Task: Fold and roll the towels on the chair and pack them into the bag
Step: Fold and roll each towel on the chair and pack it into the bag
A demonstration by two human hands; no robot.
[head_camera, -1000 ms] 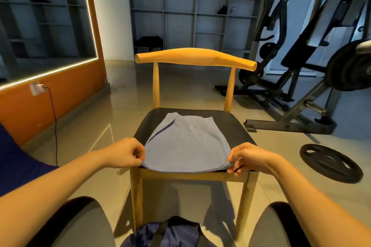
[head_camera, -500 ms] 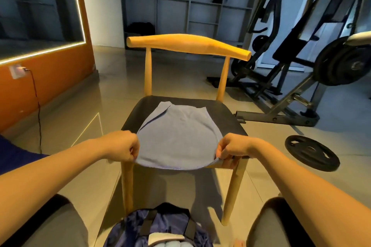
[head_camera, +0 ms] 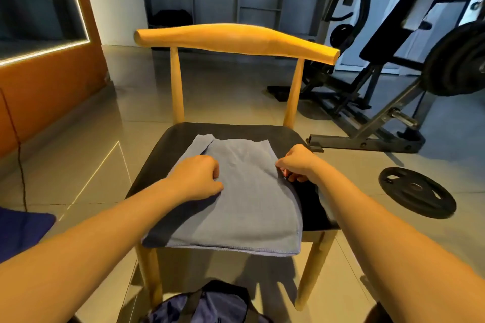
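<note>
Towel [head_camera: 246,199]: grey-blue, folded flat on the chair's [head_camera: 236,39] black seat, its stitched near edge at the seat's front edge.
My left hand [head_camera: 195,177]: fingers curled, lying on the towel's left side; I cannot tell whether cloth is caught in them.
My right hand [head_camera: 296,164]: fingers curled, pinching the towel's right edge.
Bag [head_camera: 210,307]: dark blue, on the floor below the seat's front.
Weight plate [head_camera: 417,191]: flat on the floor, right of the chair.

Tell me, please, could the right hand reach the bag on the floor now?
Probably yes: the bag lies in front of the chair with nothing blocking it, though the right hand grips the towel.
</note>
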